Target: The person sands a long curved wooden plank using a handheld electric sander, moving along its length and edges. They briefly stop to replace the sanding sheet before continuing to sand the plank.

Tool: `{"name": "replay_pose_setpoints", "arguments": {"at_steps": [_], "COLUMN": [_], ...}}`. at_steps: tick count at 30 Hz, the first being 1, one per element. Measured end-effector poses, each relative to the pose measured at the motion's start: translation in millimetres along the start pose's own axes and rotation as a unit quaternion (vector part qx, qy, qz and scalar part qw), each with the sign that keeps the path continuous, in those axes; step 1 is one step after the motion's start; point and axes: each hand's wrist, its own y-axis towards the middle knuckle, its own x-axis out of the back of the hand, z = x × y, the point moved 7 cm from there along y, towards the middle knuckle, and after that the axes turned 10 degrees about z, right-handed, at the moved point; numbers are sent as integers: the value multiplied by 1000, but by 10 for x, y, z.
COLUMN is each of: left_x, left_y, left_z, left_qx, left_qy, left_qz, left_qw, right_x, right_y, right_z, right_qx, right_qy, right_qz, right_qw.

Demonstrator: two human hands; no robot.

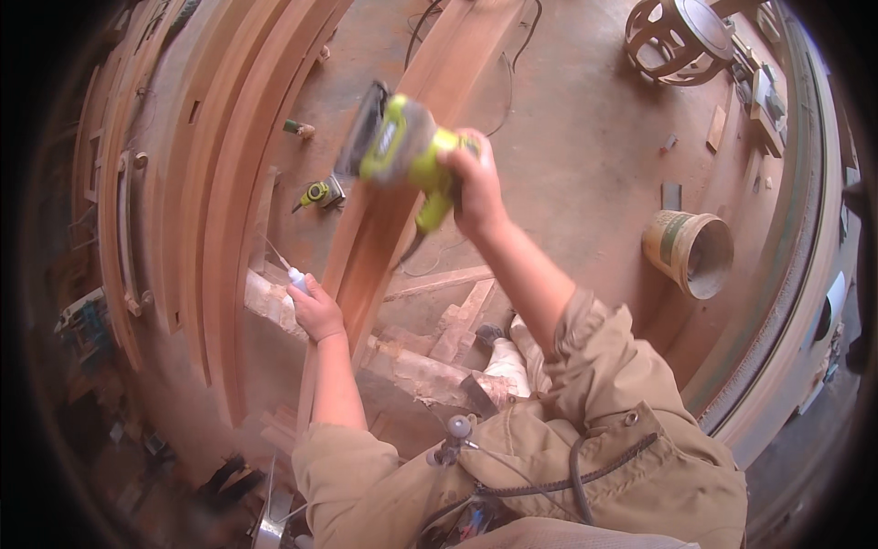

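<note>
Here, a woodworking shop seen from above: a dusty concrete floor (pixel 585 156) carries a long moulded timber board (pixel 393 220) that runs from near centre to far centre, its near end resting on rough timber blocks (pixel 421 366). The right hand (pixel 476 188), grip closed around the handle, holds a lime-green power sander (pixel 402 146) raised over the middle of the board; the tool is motion-blurred, and whether its pad touches the wood cannot be told. The left hand (pixel 315 306), grip wrapped around a small white nozzle bottle (pixel 294 276), sits just beside the board's left edge, near the blocks. Left of the board, a stack of curved timber mouldings (pixel 210 183) fills that side; a second green tool (pixel 315 194) lies on the floor between stack and board. To the right, open floor extends to a tipped bucket (pixel 690 252), with a round wooden frame (pixel 672 37) at far right. A curved worktop edge (pixel 796 274) bounds the right side.
</note>
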Motion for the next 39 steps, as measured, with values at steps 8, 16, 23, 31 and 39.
{"name": "replay_pose_setpoints", "arguments": {"at_steps": [8, 16, 23, 31, 39], "left_x": [11, -62, -61, -65, -113], "left_y": [1, 55, 24, -78, -85], "left_z": [-67, -54, 56, 367, 351], "left_qx": [22, 22, 73, 119, 118], "left_qy": [-24, -18, -7, -19, -57], "left_qz": [25, 20, 27, 9, 26], "left_qw": [999, 999, 997, 993, 991], "right_x": [-204, 328, -129, -1515, -1553], "right_y": [343, -410, -435, -340, 227], "right_z": [541, 633, 803, 347, 412], "right_qx": [19, 0, 6, 118, 146], "right_qy": [-46, -73, -399, -783, -877], "right_qz": [59, -33, 70, 388, 339], "right_qw": [997, 997, 914, 473, 309]}}
